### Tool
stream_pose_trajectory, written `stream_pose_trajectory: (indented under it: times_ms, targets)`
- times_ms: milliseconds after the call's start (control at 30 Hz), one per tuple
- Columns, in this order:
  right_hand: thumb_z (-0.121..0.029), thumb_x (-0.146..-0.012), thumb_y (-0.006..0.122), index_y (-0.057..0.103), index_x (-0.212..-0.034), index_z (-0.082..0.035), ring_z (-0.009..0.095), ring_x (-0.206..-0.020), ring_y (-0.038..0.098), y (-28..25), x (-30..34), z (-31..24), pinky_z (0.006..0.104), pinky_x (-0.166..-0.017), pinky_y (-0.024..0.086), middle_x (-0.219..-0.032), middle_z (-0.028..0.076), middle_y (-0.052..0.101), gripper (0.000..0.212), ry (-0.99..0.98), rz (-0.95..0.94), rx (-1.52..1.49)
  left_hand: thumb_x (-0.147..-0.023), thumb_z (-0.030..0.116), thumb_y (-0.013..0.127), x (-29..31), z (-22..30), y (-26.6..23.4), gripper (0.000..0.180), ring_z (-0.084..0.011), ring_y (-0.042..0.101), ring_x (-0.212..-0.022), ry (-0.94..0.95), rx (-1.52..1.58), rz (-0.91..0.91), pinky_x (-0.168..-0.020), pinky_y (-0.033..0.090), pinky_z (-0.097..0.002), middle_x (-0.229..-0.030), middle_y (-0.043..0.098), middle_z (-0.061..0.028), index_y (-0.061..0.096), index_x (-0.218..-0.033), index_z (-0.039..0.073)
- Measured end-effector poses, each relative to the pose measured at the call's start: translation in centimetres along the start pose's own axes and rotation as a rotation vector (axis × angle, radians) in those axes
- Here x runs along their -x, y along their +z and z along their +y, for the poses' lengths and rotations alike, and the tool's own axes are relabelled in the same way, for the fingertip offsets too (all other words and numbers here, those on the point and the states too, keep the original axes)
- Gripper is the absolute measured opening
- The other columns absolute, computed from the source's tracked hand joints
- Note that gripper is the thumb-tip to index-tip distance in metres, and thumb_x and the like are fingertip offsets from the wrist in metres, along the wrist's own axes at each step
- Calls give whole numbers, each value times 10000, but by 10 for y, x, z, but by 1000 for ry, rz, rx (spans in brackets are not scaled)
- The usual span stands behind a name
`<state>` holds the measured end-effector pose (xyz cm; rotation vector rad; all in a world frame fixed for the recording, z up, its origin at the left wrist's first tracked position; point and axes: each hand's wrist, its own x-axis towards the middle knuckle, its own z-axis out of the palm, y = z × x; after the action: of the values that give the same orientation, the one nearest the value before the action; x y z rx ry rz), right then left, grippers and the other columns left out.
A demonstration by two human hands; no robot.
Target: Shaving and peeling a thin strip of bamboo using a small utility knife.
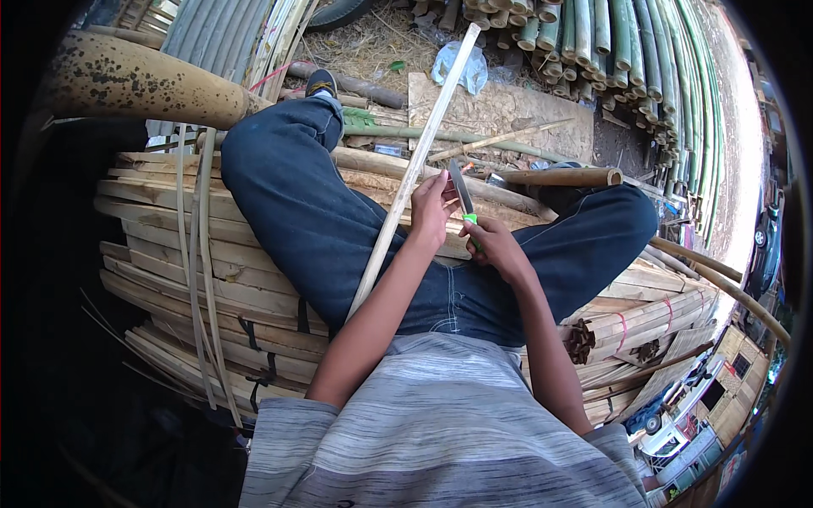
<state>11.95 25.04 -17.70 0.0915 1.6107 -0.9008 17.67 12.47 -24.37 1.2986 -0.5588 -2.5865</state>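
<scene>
In my right hand (500,251) is a knife with a bright green handle (471,222); its grey blade (460,186) points up and away. My left hand (430,212) is beside the blade, fingers curled with their tips near its flat side. Whether those fingers pinch the blade or some small piece cannot be made out. A long, pale, split bamboo strip (415,165) slants from my left thigh, past the left hand, to the ground ahead. Its lower end is hidden behind my left forearm.
I sit on stacked split bamboo slats (229,292). A thick bamboo pole (152,80) juts in at upper left. Cut green poles (627,51) are piled at upper right. A cut pole (563,177) lies by my right knee. A board (500,110) and plastic bag (461,66) lie ahead.
</scene>
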Motion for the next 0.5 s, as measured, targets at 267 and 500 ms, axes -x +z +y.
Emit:
stream_pose_trajectory:
  times_ms: [267,500]
  targets:
    - [-320,-1009,443,541,-898,-45,92,-473,452,20,-3,4,256,-444,363,-594,15,522,312,-83,57,227,-916,248,647,-12,-5,-14,153,-98,550,-753,-27,-98,75,-694,479,-286,-820,585,15,597,-892,106]
    - [-269,-982,492,571,-797,9,127,-473,463,34,-22,27,318,-476,365,-529,46,488,343,-222,229,158,-917,212,646,-26,-13,-25,153,-67,510,-719,95,-139,28,-692,424,-227,-782,566,20,574,-833,106]
